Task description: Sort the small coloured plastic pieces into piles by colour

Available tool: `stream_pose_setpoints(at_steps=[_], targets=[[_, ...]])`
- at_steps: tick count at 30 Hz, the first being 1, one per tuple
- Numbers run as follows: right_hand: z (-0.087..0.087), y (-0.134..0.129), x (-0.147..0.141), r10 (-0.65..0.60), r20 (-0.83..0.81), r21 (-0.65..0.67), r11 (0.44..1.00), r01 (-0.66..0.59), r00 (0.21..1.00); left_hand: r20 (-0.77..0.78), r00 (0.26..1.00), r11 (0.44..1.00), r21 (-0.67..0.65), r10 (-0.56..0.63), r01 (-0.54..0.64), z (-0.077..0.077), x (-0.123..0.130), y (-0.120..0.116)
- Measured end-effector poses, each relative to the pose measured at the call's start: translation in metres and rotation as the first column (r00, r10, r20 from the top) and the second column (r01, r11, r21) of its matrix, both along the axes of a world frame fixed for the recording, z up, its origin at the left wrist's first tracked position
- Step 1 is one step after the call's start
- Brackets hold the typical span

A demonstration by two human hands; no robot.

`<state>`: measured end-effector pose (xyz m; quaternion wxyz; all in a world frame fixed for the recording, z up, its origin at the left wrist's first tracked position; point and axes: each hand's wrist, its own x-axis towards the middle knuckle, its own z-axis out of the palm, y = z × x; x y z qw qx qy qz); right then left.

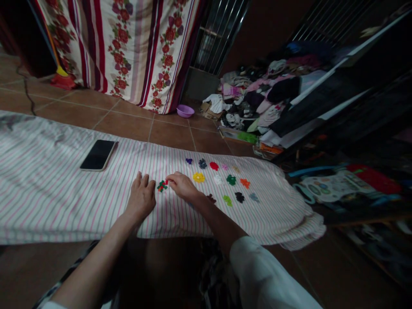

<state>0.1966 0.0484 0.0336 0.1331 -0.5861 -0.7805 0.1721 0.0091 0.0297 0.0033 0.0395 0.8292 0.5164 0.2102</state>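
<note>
My left hand (141, 195) rests on the striped cloth, fingers stretched out, holding nothing. Just right of it lies a small cluster of red and green pieces (162, 186). My right hand (183, 185) bends over from the other side, its fingertips pinched on a small red piece (167, 182) at the cluster's edge. Whether that piece touches the cluster is too small to tell. Past my right hand lie small heaps sorted by colour, among them a yellow heap (198, 177), a red heap (214, 166), a dark green heap (231, 180) and a black heap (240, 197). My right forearm partly covers a brown heap (211, 198).
A phone (98, 155) lies on the striped cloth (58, 184) at the left. Beyond the cloth's far edge are a purple bowl (185, 111), a flowered curtain (128, 51) and a large pile of clothes (257, 94). A shelf with bags (341, 186) stands at the right.
</note>
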Motion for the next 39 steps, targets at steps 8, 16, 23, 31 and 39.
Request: stream_pose_setpoints(at_steps=[8,16,23,31,39], targets=[[0.006,-0.003,-0.006,-0.082,-0.045,0.013,0.996,0.083,0.996,-0.055,0.998,0.997,-0.069,0.021,-0.025,0.005,-0.002,-0.004],[0.003,-0.007,-0.009,-0.16,-0.08,0.057,0.985,0.165,0.984,-0.03,1.0,0.996,-0.089,0.001,-0.003,0.005,-0.004,-0.002],[0.002,-0.006,0.002,-0.21,-0.155,0.028,0.976,0.217,0.965,-0.028,0.999,0.999,-0.044,0.015,-0.016,0.002,-0.004,-0.002],[0.009,0.003,0.042,-0.25,-0.219,0.112,0.954,0.279,0.943,0.057,0.998,1.0,0.004,0.014,-0.014,-0.003,-0.005,-0.001],[0.009,0.012,0.109,-0.388,-0.249,0.151,0.89,0.431,0.887,0.044,0.999,0.997,0.072,0.0,-0.004,-0.001,0.0,0.0]])
